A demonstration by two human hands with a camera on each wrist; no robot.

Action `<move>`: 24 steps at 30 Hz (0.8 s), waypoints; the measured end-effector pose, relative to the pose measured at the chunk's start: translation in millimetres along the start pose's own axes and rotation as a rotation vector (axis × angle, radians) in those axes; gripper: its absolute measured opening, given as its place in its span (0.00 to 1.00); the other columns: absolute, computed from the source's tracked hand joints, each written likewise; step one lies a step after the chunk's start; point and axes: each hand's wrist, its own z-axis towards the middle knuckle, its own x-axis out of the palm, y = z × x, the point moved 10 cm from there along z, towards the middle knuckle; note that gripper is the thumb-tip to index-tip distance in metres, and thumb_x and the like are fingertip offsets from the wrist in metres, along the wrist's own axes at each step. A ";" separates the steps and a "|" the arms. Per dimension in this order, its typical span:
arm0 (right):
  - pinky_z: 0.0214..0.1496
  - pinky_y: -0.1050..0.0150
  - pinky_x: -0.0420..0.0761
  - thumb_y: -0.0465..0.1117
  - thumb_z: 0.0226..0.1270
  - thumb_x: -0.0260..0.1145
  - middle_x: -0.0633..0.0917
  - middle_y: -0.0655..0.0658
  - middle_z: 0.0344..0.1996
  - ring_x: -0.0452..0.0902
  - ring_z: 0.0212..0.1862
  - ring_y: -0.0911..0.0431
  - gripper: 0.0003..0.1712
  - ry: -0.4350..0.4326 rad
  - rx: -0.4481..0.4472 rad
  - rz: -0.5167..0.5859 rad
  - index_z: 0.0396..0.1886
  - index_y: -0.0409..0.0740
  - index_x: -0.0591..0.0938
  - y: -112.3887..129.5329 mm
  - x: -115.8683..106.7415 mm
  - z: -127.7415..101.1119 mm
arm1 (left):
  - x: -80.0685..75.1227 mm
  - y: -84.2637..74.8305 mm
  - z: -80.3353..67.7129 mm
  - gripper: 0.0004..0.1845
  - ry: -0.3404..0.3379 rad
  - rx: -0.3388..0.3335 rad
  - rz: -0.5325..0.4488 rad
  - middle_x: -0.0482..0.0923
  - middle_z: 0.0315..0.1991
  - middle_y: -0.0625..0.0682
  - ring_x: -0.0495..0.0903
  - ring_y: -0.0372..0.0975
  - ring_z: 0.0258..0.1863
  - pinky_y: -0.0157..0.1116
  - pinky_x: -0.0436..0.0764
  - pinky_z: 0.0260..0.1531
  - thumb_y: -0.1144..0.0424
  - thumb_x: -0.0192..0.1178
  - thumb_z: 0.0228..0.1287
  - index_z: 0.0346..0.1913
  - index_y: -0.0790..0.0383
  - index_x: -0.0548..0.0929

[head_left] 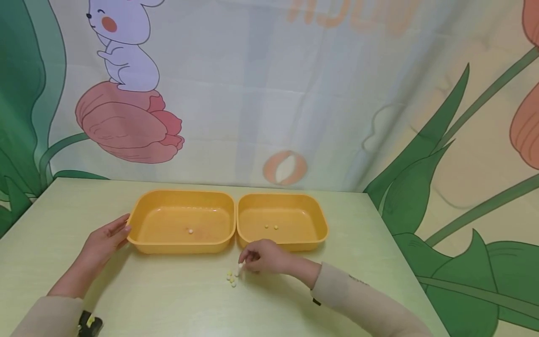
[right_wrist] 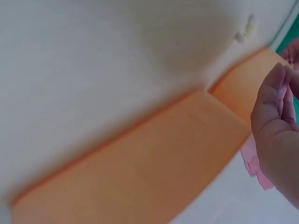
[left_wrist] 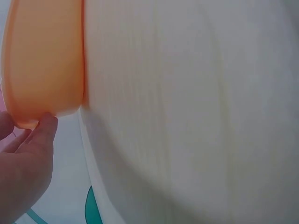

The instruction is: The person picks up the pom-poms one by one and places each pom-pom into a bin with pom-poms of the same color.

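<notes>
Right hand [head_left: 263, 258] pinches a small white bead [head_left: 239, 268] above the loose beads [head_left: 231, 278] at the worktop's near middle, light, hard, roll-prone, best fingertip-pinched; left hand [head_left: 104, 241], fingers straight, touches the left tray [head_left: 139, 243]

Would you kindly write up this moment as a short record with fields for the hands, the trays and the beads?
Left hand: fingers straight, touching the left end of the left tray.
Right hand: pinching a small white bead just above the table.
Left tray contents: one white bead.
Right tray: two yellow beads inside.
Loose pile: a few yellow and white beads on the table in front of the trays, beside the right hand.
Tray layout: side by side, rims touching.
</notes>
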 end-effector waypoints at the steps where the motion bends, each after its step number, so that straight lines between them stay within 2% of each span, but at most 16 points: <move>1: 0.27 0.75 0.75 0.28 0.68 0.65 0.79 0.52 0.24 0.74 0.25 0.64 0.06 -0.001 -0.002 0.003 0.41 0.35 0.86 2.7 -2.8 0.3 | 0.0 0.2 0.1 0.34 0.002 0.003 0.002 0.45 0.81 0.67 0.53 0.61 0.80 0.18 0.81 0.51 0.52 0.41 0.84 0.82 0.63 0.43; 8: 0.31 0.71 0.79 0.34 0.71 0.67 0.82 0.50 0.24 0.75 0.27 0.59 0.05 -0.017 -0.007 0.018 0.42 0.39 0.87 25.5 -27.9 5.7 | 0.0 -0.9 -1.0 0.35 0.002 0.014 0.009 0.46 0.81 0.67 0.53 0.61 0.79 0.18 0.81 0.52 0.52 0.41 0.84 0.82 0.63 0.44; 11: 0.32 0.73 0.78 0.33 0.71 0.66 0.83 0.46 0.25 0.74 0.28 0.59 0.06 -0.020 -0.011 0.034 0.43 0.37 0.87 37.3 -38.3 11.1 | 0.2 -2.8 -1.7 0.35 -0.003 0.018 0.010 0.46 0.81 0.68 0.54 0.62 0.79 0.17 0.82 0.50 0.52 0.41 0.84 0.82 0.63 0.44; 14: 0.34 0.72 0.82 0.33 0.71 0.67 0.85 0.40 0.29 0.76 0.28 0.59 0.06 -0.014 -0.005 0.036 0.44 0.37 0.87 46.5 -45.8 18.2 | 0.4 -4.3 -2.4 0.35 -0.008 0.018 0.005 0.45 0.81 0.68 0.54 0.62 0.79 0.15 0.82 0.47 0.52 0.41 0.84 0.82 0.64 0.44; 17: 0.42 0.63 0.89 0.35 0.71 0.67 0.85 0.41 0.30 0.78 0.29 0.60 0.07 -0.004 0.017 0.022 0.45 0.38 0.87 51.5 -50.5 26.7 | 0.5 -4.3 -2.6 0.34 -0.002 0.017 -0.006 0.45 0.81 0.68 0.53 0.62 0.79 0.17 0.82 0.50 0.53 0.40 0.84 0.82 0.64 0.43; 19: 0.46 0.59 0.91 0.37 0.72 0.67 0.86 0.42 0.31 0.80 0.30 0.60 0.08 0.010 0.030 0.011 0.46 0.38 0.86 53.7 -51.9 32.4 | 0.5 -3.4 -2.2 0.34 0.001 0.016 -0.005 0.45 0.81 0.68 0.53 0.62 0.79 0.19 0.81 0.52 0.53 0.41 0.84 0.82 0.64 0.43; 21: 0.49 0.58 0.91 0.37 0.73 0.67 0.86 0.39 0.33 0.80 0.31 0.61 0.09 0.031 0.029 -0.001 0.47 0.39 0.86 56.4 -52.7 38.7 | 0.8 -2.8 -1.7 0.34 0.006 0.020 -0.003 0.45 0.81 0.68 0.53 0.61 0.79 0.21 0.81 0.54 0.53 0.40 0.84 0.82 0.64 0.43; 24: 0.46 0.64 0.91 0.37 0.73 0.67 0.86 0.39 0.33 0.80 0.31 0.61 0.09 0.070 0.018 -0.021 0.48 0.38 0.86 61.5 -53.6 49.0 | 1.5 -2.4 -1.5 0.34 0.006 0.022 0.003 0.45 0.81 0.68 0.53 0.62 0.79 0.20 0.81 0.53 0.53 0.40 0.84 0.82 0.64 0.43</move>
